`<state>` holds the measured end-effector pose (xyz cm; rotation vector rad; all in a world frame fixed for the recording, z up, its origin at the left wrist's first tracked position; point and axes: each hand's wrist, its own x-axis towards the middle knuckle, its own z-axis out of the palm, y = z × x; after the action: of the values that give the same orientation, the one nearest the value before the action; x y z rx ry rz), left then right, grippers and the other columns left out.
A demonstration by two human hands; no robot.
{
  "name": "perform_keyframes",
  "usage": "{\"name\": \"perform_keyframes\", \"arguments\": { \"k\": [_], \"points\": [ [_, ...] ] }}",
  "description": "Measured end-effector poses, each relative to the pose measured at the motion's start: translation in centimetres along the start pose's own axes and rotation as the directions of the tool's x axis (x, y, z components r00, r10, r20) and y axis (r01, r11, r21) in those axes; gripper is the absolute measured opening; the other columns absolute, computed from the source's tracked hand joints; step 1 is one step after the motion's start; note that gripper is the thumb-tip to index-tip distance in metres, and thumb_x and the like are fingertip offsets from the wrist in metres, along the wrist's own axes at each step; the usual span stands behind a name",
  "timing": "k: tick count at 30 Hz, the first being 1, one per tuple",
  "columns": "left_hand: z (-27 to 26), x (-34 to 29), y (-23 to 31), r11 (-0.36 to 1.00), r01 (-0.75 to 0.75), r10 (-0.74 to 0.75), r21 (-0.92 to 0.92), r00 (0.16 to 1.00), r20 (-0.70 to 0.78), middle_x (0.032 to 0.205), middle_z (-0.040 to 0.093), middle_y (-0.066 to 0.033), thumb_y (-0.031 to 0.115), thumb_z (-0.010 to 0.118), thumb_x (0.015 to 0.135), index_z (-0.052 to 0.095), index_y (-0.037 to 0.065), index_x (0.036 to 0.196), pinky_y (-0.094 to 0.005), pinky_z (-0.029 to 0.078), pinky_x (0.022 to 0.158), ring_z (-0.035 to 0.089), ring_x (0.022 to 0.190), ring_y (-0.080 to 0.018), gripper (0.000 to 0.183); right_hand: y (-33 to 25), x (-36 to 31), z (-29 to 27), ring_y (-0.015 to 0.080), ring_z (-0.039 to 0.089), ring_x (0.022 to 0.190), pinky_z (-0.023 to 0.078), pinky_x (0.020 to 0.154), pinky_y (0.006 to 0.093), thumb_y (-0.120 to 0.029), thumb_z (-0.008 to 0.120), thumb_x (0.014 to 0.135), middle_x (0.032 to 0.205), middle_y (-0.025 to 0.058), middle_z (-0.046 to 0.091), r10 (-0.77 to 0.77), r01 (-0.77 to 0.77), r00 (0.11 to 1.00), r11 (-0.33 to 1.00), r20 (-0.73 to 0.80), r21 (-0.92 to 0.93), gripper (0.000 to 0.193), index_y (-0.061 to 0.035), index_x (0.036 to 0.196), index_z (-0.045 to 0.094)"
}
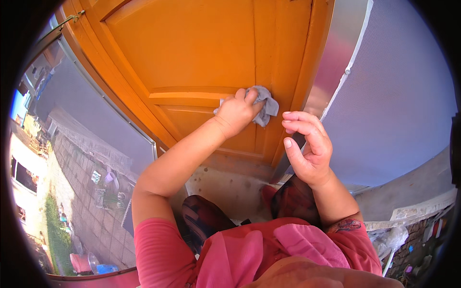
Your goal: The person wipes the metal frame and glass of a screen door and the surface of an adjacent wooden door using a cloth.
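My left hand (pixel 236 114) presses a crumpled grey cloth (pixel 270 104) against the orange panelled door (pixel 192 45), beside the end of its horizontal moulding. The fingers are bent over the cloth and partly sunk in its folds. To the right, my right hand (pixel 312 149) is raised in the air near the door's right edge, apart from the cloth. Its fingers curve loosely with a gap between them and the thumb, and nothing is in them.
A shiny metal frame (pixel 331 62) and a mesh screen (pixel 398 96) stand on the right. Another mesh screen (pixel 91 115) is on the left, with a paved yard showing through it. A pale concrete step (pixel 225 187) lies below the door, in front of my knees.
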<state>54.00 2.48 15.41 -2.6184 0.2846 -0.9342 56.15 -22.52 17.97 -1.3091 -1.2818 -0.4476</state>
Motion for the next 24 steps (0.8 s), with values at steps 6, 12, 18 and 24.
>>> {"name": "perform_keyframes", "arguments": {
  "k": [6, 12, 18, 24],
  "points": [
    [-2.1, 0.4, -3.3, 0.998, 0.058, -0.053, 0.021, 0.984, -0.168, 0.123, 0.056, -0.0106, 0.012, 0.076, 0.067, 0.069, 0.026, 0.129, -0.0396, 0.059, 0.077, 0.06, 0.101, -0.0309, 0.063, 0.1, 0.0, -0.1, 0.0267, 0.067, 0.106, 0.055, 0.09, 0.0343, 0.007, 0.07, 0.082, 0.121, 0.0186, 0.066, 0.026, -0.026, 1.0, 1.0, 0.013, 0.018, 0.031, 0.0023, 0.112, 0.068],
    [-6.0, 5.4, -5.1, 0.921, 0.376, -0.36, -0.102, 0.72, -0.594, 0.12, 0.056, -0.0197, 0.002, 0.069, 0.071, 0.06, 0.011, 0.133, -0.0445, 0.055, 0.087, 0.059, 0.106, -0.0393, 0.064, 0.2, -0.1, -0.4, 0.03, 0.067, 0.111, 0.054, 0.095, 0.0364, 0.008, 0.069, 0.081, 0.12, 0.0202, 0.066, 0.037, -0.037, 0.999, 0.999, 0.015, 0.014, 0.03, 0.0035, 0.111, 0.068],
    [2.7, 0.6, 0.8, 0.942, 0.302, -0.334, -0.144, 0.828, -0.451, 0.12, 0.057, -0.0129, 0.016, 0.081, 0.066, 0.07, 0.021, 0.117, -0.0397, 0.059, 0.072, 0.061, 0.096, -0.0344, 0.053, 0.3, -0.2, -0.3, 0.0233, 0.065, 0.102, 0.054, 0.084, 0.0318, 0.007, 0.069, 0.082, 0.121, 0.0201, 0.066, 0.008, -0.008, 1.0, 0.999, 0.008, 0.052, 0.031, 0.0048, 0.112, 0.069],
    [7.0, -4.8, 4.2, 0.844, 0.42, -0.512, -0.332, 0.816, -0.269, 0.119, 0.058, -0.0138, 0.02, 0.08, 0.071, 0.071, 0.019, 0.115, -0.0416, 0.059, 0.074, 0.063, 0.1, -0.0341, 0.045, 0.6, -0.4, -0.6, 0.0235, 0.065, 0.103, 0.054, 0.084, 0.0314, 0.006, 0.069, 0.083, 0.122, 0.0205, 0.066, 0.031, -0.032, 0.999, 0.997, 0.007, 0.068, 0.03, 0.0053, 0.113, 0.069]
  ]
}}
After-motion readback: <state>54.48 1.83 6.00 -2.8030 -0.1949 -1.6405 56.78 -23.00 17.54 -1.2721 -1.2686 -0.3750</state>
